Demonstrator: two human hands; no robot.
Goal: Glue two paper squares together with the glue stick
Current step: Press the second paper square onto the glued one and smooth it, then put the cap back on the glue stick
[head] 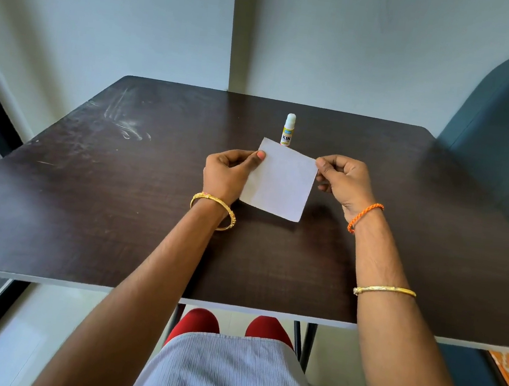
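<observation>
You've got the white paper square point(279, 179) pinched by both your left hand point(227, 171) and right hand point(343, 179) over mid-table. Can't tell if it's one sheet or two. The capped white-and-yellow glue stick point(288, 129) stands toward the dark wooden table's point(85, 204) far edge, so gluing looks ahead.

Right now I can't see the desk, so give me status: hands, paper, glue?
Left hand and right hand pinch the white paper by opposite edges, above the table. Glue stick upright behind it, capped, untouched. Nothing in the way.

Both hands point(228, 170) point(343, 179) pinch white paper point(280, 181) above table point(89, 172).
</observation>
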